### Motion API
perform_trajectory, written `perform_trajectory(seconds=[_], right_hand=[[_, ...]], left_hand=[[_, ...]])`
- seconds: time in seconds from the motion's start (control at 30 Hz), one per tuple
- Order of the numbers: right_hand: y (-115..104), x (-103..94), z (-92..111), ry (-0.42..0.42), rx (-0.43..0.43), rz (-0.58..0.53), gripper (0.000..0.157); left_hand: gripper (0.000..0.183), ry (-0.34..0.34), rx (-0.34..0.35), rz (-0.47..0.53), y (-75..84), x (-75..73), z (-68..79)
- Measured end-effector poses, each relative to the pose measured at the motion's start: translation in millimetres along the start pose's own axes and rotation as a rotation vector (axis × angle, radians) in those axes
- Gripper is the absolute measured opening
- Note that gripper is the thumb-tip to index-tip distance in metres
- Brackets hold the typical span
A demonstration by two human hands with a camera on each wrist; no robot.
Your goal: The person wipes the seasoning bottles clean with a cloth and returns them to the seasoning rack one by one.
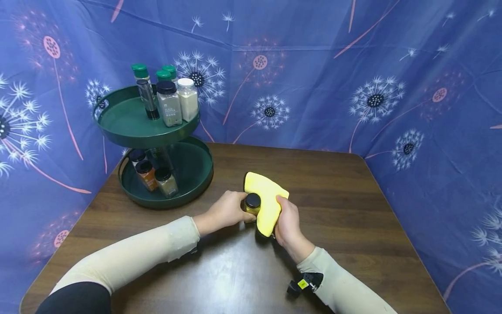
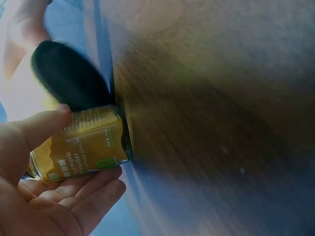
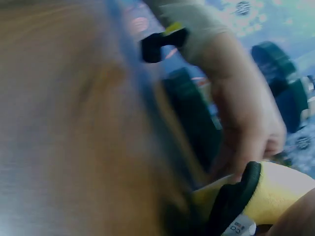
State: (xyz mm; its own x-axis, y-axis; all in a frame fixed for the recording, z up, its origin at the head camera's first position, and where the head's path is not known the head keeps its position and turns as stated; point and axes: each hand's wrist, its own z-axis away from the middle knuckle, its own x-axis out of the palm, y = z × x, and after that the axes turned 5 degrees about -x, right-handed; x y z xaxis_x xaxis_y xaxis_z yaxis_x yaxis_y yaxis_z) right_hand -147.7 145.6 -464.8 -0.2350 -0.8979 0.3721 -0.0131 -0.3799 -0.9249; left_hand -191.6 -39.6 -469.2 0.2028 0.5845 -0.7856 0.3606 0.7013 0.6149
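Note:
My left hand (image 1: 227,211) holds a small glass jar of turmeric powder (image 2: 91,147) between thumb and fingers. Its black cap faces up in the head view, and the jar stands at or just over the table. With thumb on top, my right hand (image 1: 289,221) grips a yellow cloth (image 1: 267,198) with dark edging. The cloth lies against the jar's right side. Its dark underside shows beside the jar in the left wrist view, and a white tag (image 3: 240,226) hangs from it in the right wrist view.
A green two-tier round tray (image 1: 143,141) stands at the table's back left. Several spice bottles are on its upper tier, including a white-capped jar (image 1: 187,100). Small black-capped jars (image 1: 166,182) stand on the lower tier. Blue patterned fabric (image 1: 313,65) hangs around the wooden table (image 1: 333,196).

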Motion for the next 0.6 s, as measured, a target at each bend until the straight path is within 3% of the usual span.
perform_trajectory(seconds=[0.1, 0.2, 0.37, 0.6], right_hand=[[9.6, -1.5, 0.3, 0.004, 0.012, 0.048, 0.033], [0.9, -1.4, -0.5, -0.028, 0.05, 0.047, 0.035], [-27.5, -1.4, -0.6, -0.055, 0.11, -0.085, 0.034], [-47.9, -4.6, -2.2, -0.108, 0.035, -0.178, 0.035]], left_hand=[[0.04, 0.008, 0.007, 0.002, -0.3, 0.8, -0.1], [0.04, 0.009, 0.005, 0.008, 0.4, 0.5, -0.4], [0.042, -0.034, -0.002, 0.015, 2.1, -2.8, 0.2], [0.051, -0.137, -0.008, 0.037, 0.9, -13.9, -8.7]])
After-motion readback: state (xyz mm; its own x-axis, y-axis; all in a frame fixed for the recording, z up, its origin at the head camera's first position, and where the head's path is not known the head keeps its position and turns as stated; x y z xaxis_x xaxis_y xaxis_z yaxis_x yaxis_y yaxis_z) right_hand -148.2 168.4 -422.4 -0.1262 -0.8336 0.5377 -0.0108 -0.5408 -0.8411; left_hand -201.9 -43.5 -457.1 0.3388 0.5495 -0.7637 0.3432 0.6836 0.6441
